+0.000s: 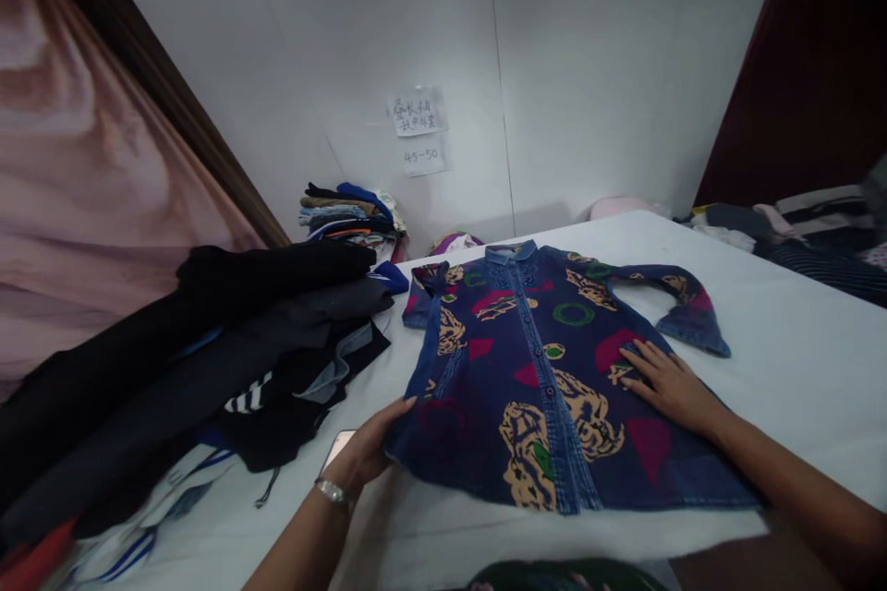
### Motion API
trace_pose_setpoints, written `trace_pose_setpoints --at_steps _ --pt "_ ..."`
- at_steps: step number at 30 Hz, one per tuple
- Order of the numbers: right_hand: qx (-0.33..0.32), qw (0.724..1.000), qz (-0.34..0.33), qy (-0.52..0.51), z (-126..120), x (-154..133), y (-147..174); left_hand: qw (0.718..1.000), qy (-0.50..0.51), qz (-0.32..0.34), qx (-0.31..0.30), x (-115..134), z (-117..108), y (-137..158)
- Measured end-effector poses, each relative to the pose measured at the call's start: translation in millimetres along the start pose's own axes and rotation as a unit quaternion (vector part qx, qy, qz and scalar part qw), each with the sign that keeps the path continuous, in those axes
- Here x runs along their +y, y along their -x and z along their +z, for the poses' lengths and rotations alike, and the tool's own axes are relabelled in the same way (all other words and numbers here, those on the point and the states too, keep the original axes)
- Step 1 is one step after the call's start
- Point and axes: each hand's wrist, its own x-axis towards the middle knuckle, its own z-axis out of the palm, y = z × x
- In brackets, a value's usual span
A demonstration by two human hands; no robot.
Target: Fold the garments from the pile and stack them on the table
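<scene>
A patterned denim shirt [478,425] lies front up on the white table, buttoned down the middle, its collar at the far end. The sleeve on the right bends outward, while the one on the left is folded in beside the body. At the shirt's lower left edge, my left hand [374,443] is closed on the cloth, thumb on top and the other fingers mostly hidden beneath. My right hand [675,388] rests flat on the right side of the shirt front, fingers stretched out. A phone [338,445] is partly hidden behind my left wrist.
Dark clothes [187,342] are heaped along the left of the white table [783,369]. Folded garments [350,214] are stacked at the back by the wall. More clothes [818,222] lie at the far right. Two handwritten papers [419,113] hang on the wall.
</scene>
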Motion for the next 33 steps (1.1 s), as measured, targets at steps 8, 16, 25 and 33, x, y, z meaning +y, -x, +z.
trace_pose_setpoints --at_steps 8,16,25,33 --pt "-0.007 1.000 -0.007 -0.015 2.7 3.4 5.9 0.991 0.104 0.089 -0.001 -49.3 11.3 18.0" --pt "-0.039 0.998 0.010 -0.051 -25.1 -23.7 -9.1 0.984 0.024 0.151 0.090 -60.1 28.2 20.9" --pt "-0.132 0.968 -0.172 -0.123 -11.2 -86.1 14.2 0.941 -0.226 0.140 0.208 -77.0 8.6 23.5" --pt "-0.113 0.968 -0.153 -0.162 -34.5 -110.7 1.0 0.829 -0.453 0.168 0.282 -39.8 5.3 53.8"
